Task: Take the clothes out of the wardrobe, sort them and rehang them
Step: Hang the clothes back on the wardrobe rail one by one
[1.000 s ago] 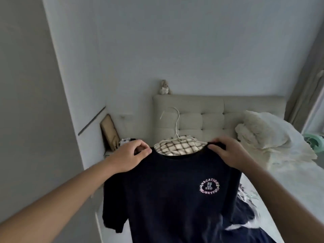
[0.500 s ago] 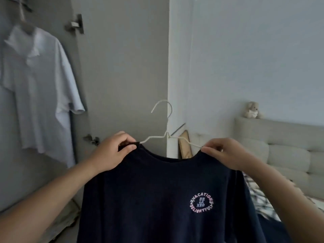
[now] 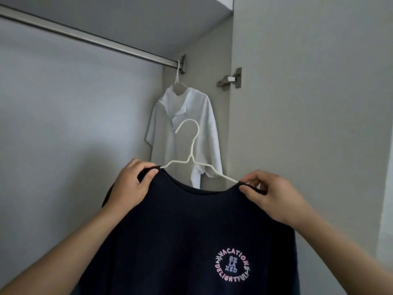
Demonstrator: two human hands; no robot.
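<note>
- The navy T-shirt [image 3: 191, 241] hung on a white wire hanger [image 3: 192, 154], held up in front of the open wardrobe.
- The left hand [image 3: 129, 188] gripped the left shoulder, thumb and fingers closed on the cloth and the wire beneath.
- The right hand [image 3: 274, 196] pinched the right shoulder seam the same way.
- The hanger's hook stood upright between both grips, its long axis running left to right.
- The rail [image 3: 89, 37] lay well above and farther in, slanting down to the right.
- A white shirt [image 3: 191, 133] already hung at the rail's far right end, just behind the hook.
- By my reckoning the hook needed lifting up and in, landing left of that shirt; both hands looked about equally placed.
</note>
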